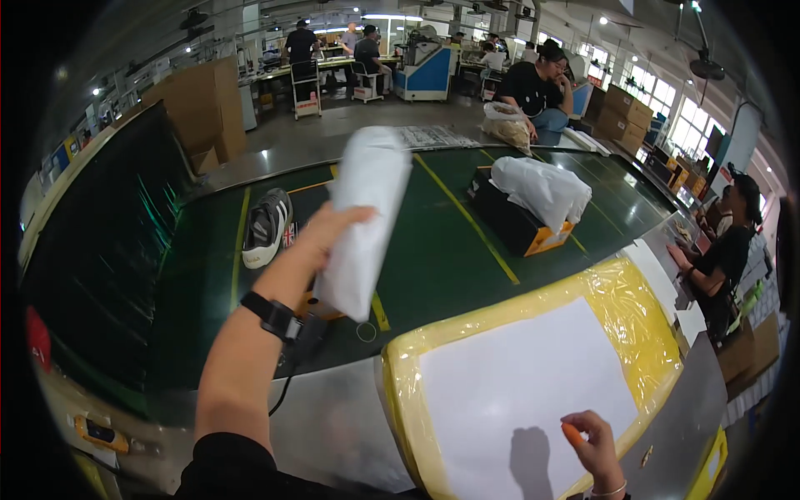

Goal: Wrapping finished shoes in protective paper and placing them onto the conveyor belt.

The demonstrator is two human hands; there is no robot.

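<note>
My left hand [337, 229] grips a long white paper-wrapped bundle [371, 221], holding it upright and tilted above the green conveyor belt [417, 275]. Left of that wrist lies a dark grey shoe [268, 225] with a pale sole. A black-and-orange box, mostly hidden, sits behind my left hand and the bundle. My right hand [596, 450] hovers over the lower right of a stack of white paper [517, 383], fingers loosely curled and nothing visible in them. An orange finger cot [572, 434] covers one digit. The paper lies on a yellow, tape-covered pad [637, 325].
A black box [517, 221] with an orange end carries another white wrapped bundle [546, 190]. Across the belt, a person [542, 87] sits near a filled plastic bag [507, 127]. Another person [721, 250] works at right. A dark panel [100, 225] borders the belt's left.
</note>
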